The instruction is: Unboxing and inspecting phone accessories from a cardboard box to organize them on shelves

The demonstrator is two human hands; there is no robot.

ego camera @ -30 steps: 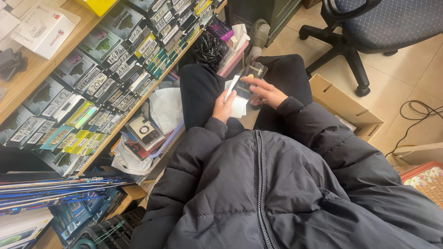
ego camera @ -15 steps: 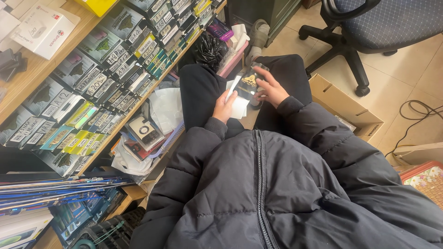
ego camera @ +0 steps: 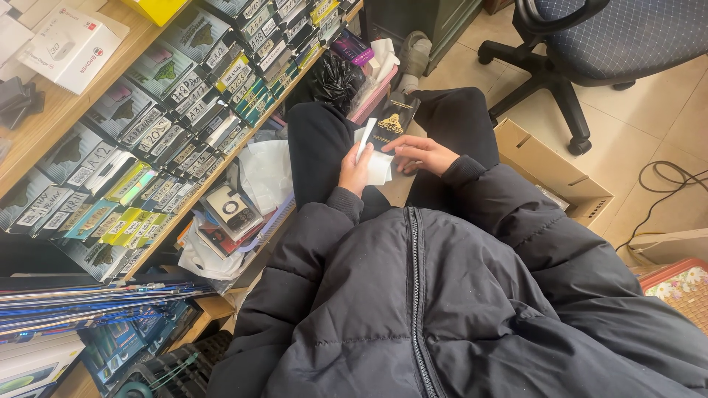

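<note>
I sit in a black puffer jacket and black trousers. My left hand [ego camera: 355, 169] holds a thin white flat piece [ego camera: 365, 138] upright, with a white sheet [ego camera: 381, 168] under it on my lap. My right hand [ego camera: 422, 154] rests on my right thigh, fingers touching the white sheet and the lower edge of a black packet with gold print [ego camera: 393, 118] that lies between my knees. Both hands are close together, almost touching.
A wooden shelf [ego camera: 51, 125] on the left holds several rows of small boxed packets [ego camera: 177, 88]. Loose packets and bags [ego camera: 228, 214] pile beside my left leg. A cardboard box [ego camera: 549, 173] sits on the right, an office chair [ego camera: 590, 51] beyond it, a cable [ego camera: 664, 184] on the floor.
My right hand has let go of the black packet and dropped lower onto my thigh. The packet now lies farther out between my knees. My left hand stays put.
</note>
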